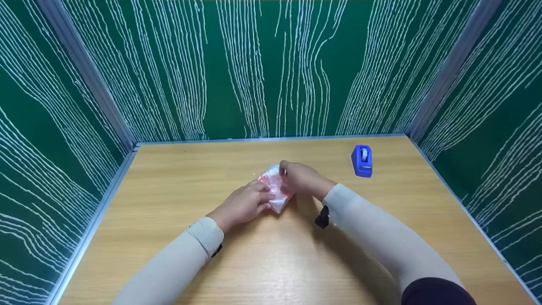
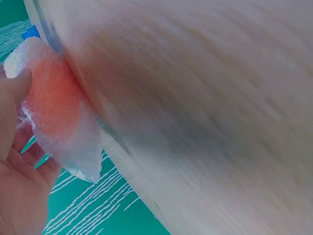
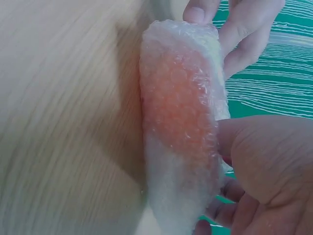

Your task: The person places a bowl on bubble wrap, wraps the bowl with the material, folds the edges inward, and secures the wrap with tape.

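Note:
A bubble-wrapped package [image 1: 275, 186] with something orange-red inside lies at the middle of the table, under both hands. The left hand [image 1: 247, 201] holds its near left side. In the left wrist view the thumb lies over the package [image 2: 54, 98], with the fingers on its far side. From the right, the right hand [image 1: 302, 178] grips the wrap's edge. The right wrist view shows the right hand [image 3: 269, 166] with its thumb against the side of the package [image 3: 178, 107] and its fingers curled around below. Wrap hides the shape of the orange-red thing.
A blue tape dispenser [image 1: 362, 161] with a roll in it stands at the back right of the wooden table [image 1: 169, 169]. Green panels [image 1: 271, 67] with white wavy lines enclose the table at the back and both sides, joined by grey metal posts [image 1: 84, 72].

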The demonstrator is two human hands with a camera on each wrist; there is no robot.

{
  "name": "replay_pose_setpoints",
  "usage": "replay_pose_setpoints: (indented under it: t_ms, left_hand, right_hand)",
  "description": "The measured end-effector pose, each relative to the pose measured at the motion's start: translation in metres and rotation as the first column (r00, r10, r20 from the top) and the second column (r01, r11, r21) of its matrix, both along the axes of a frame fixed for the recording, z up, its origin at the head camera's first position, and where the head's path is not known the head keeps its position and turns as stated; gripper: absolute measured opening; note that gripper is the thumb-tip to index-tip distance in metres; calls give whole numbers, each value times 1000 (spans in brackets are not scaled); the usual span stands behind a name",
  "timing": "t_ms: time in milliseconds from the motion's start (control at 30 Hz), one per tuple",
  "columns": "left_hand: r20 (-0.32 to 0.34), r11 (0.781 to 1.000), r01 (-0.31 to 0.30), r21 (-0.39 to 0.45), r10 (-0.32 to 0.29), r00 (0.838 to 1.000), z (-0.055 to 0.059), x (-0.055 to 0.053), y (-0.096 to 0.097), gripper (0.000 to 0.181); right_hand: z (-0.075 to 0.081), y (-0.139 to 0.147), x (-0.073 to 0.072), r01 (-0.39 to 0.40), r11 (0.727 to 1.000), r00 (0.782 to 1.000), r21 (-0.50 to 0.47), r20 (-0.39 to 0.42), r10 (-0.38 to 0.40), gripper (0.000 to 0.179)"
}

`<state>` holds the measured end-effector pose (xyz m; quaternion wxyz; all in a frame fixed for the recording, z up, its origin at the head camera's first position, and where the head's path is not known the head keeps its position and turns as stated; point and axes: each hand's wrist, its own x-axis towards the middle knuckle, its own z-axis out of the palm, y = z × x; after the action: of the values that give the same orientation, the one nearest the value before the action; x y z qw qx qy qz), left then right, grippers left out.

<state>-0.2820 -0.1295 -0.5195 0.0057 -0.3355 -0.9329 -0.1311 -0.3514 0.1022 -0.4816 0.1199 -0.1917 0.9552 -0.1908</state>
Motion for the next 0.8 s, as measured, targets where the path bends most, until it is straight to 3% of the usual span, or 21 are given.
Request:
replay_pose_setpoints:
  t_ms: [200,433,633,800]
  left_hand:
    - [1,1000,0,-11,0,1000,0,0,0,33]
    - [20,1000,-7,-13,7,1000,4,2,2,35]
    - [40,999,-22,-23,23,999,7,2,3,36]
    - [15,1000,-8,-23,9,1000,7,1,2,34]
  right_hand:
    - [1,0,0,26,1000,999,-17,42,-25,30]
    - [-4,-5,2,76,997,996,-10,38,-76,45]
    - [-5,-3,3,84,996,996,-9,32,-83,44]
    - [-9,-4,4,67,998,997,-6,-32,-67,46]
